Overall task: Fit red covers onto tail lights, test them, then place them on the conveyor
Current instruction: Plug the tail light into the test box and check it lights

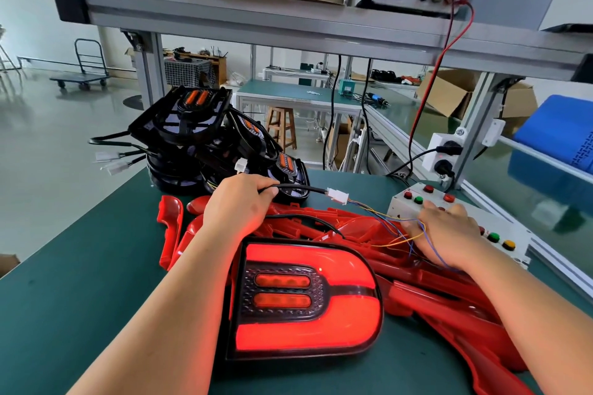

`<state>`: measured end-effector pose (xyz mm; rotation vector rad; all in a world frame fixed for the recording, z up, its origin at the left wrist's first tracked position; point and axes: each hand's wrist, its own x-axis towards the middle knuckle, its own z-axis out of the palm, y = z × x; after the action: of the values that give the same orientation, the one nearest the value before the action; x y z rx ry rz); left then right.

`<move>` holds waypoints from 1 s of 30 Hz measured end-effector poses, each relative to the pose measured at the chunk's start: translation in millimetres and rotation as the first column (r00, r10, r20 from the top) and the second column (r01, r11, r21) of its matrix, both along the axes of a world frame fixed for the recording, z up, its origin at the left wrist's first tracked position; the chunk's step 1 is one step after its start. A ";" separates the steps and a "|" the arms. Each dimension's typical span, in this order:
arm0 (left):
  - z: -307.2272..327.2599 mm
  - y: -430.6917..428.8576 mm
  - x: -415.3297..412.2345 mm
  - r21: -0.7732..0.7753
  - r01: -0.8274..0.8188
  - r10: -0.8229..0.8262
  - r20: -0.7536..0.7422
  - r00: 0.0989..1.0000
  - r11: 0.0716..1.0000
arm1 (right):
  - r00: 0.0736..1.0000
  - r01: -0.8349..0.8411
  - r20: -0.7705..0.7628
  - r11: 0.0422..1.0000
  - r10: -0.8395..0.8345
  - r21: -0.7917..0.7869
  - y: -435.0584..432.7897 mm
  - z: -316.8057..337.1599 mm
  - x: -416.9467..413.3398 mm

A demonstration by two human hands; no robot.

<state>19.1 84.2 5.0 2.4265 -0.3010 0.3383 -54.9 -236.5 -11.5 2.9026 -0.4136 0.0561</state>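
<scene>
While your left hand clenches the cable, right hand released flat on the test box, any tug could unplug the connector beside that box.

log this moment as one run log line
step: light test | left hand: grips black cable by white plug connector | right hand: rests on white button box | red-covered tail light: lit, on green table

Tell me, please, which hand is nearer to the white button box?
Right. The right hand rests on the button box, fingers among its buttons; the left hand is well off to its left, gripping the black cable.
</scene>
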 end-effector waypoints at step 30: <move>-2.8 0.0 2.3 -0.010 -0.026 0.026 -0.007 1.000 1.000 | 0.995 0.095 -0.034 0.969 -0.090 0.228 17.6 12.2 22.7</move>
<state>21.4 84.2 2.1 2.4229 -0.2642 0.3428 -32.2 -218.9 0.7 3.1017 -0.5876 -0.0434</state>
